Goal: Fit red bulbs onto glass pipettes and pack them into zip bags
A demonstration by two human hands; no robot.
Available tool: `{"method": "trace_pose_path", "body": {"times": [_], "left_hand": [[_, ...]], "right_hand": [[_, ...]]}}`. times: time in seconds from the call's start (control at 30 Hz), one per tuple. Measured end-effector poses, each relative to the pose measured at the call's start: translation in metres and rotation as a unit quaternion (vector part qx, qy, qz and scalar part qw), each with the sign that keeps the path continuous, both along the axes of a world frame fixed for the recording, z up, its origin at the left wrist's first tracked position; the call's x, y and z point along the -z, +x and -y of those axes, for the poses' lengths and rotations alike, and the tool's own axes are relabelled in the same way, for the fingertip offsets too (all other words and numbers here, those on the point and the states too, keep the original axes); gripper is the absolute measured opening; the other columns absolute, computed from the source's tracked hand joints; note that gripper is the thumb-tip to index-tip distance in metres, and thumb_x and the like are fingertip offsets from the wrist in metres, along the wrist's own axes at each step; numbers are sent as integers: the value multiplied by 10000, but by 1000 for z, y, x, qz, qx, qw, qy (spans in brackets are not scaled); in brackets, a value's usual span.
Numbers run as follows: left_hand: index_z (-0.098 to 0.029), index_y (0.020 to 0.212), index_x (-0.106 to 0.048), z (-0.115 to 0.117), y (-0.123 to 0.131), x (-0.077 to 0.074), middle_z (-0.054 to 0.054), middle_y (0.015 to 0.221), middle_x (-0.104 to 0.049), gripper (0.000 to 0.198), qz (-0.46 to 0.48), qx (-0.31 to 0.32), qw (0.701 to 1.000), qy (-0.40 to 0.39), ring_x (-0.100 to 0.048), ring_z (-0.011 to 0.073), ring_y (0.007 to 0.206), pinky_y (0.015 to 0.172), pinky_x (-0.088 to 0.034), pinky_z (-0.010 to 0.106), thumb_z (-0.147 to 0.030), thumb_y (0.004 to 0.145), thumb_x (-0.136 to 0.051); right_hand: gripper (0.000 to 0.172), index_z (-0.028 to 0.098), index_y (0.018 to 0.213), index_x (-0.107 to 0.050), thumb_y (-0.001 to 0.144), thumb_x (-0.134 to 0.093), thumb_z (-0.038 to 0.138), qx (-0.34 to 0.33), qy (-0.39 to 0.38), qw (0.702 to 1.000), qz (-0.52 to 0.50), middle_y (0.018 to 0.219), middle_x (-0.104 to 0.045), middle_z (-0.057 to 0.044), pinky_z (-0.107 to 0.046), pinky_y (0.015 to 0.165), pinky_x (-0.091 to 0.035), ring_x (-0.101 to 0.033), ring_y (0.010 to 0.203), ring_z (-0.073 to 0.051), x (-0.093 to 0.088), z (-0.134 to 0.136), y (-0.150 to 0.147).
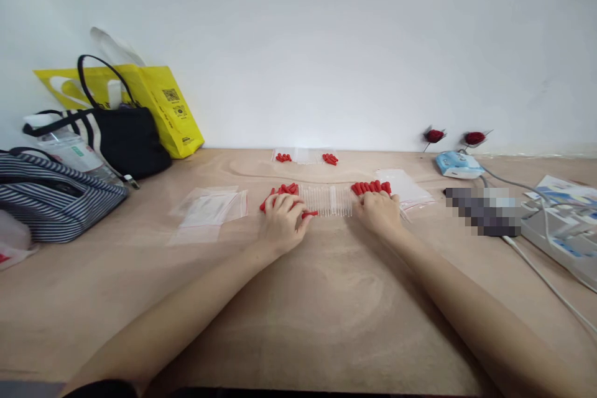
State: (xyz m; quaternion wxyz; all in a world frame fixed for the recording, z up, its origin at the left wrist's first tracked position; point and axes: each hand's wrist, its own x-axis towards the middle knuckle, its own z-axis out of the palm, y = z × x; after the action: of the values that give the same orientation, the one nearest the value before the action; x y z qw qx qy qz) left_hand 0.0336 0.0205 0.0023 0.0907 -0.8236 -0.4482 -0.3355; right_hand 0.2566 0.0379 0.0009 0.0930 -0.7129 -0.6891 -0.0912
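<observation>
My left hand is closed at the left end of a row of thin clear plastic tubes, its thumb and forefinger on a slim red cap-like piece. More red pieces lie just beyond and beneath its fingers. At the row's other end, my right hand rests with curled fingers against a line of red pieces. What those fingertips hold, if anything, is hidden. Farther back, two small red clusters lie on either side of a clear plastic bag.
Flat clear zip bags lie left of my hands, and another bag lies to the right. A striped pouch, black bag and yellow bag stand at left. A tissue pack, power strip and cables occupy the right.
</observation>
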Motion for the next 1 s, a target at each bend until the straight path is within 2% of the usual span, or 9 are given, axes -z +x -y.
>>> {"method": "trace_pose_path", "body": {"times": [0.17,0.27,0.43,0.53,0.63,0.73,0.87,1.0], "left_hand": [[-200,731,-572,27,-15,2,18,828,-621,56,-19,74,997,-30,-522,177,826,817,-325,372,-236,758,-538],[-199,716,-562,31,-20,7,7,800,-618,55,-25,72,995,-59,-522,178,816,801,-313,375,-245,744,-554],[-198,744,-578,31,-21,13,7,805,-616,66,-29,60,992,-104,-519,184,828,788,-318,378,-261,748,-559],[-220,873,-618,30,-21,15,18,891,-621,147,-32,62,992,-109,-513,198,885,809,-319,387,-289,752,-569],[-235,978,-625,27,-21,19,30,974,-617,241,-40,69,992,-102,-499,211,928,820,-320,393,-321,759,-575],[-248,932,-656,24,-19,21,26,990,-619,195,-46,72,992,-90,-489,211,933,813,-321,391,-323,785,-553],[-258,829,-675,22,-15,21,7,929,-640,165,-36,87,993,-75,-492,186,890,803,-316,374,-299,820,-515],[-230,831,-645,23,-13,19,-1,864,-659,177,-24,92,993,-71,-500,174,856,818,-303,363,-286,848,-477]], "right_hand": [[222,159,753,-595,824,-418,273,-221,28,975,-13,753,-629,-83,-324,675,-296,-513,779,-220,4,32,3],[198,168,732,-577,832,-440,268,-282,35,958,-26,708,-609,-53,-310,658,-293,-496,740,-196,6,46,0],[192,167,719,-574,834,-466,276,-315,31,948,-37,701,-599,-44,-303,646,-292,-475,728,-187,8,49,-4],[197,165,737,-592,833,-469,284,-326,26,943,-57,713,-594,-50,-307,657,-309,-469,730,-183,11,47,-3],[214,172,855,-629,814,-501,337,-335,42,936,-99,793,-598,-67,-316,683,-341,-472,761,-186,15,46,-3],[256,219,963,-645,800,-522,374,-334,79,929,-137,874,-597,-77,-345,719,-358,-477,819,-205,23,45,-5],[193,247,858,-683,816,-510,323,-315,108,926,-180,853,-597,-65,-348,697,-372,-480,806,-202,34,44,-12],[179,221,792,-676,817,-504,267,-307,128,923,-195,885,-598,-68,-336,697,-370,-480,831,-201,38,46,-19]]}}
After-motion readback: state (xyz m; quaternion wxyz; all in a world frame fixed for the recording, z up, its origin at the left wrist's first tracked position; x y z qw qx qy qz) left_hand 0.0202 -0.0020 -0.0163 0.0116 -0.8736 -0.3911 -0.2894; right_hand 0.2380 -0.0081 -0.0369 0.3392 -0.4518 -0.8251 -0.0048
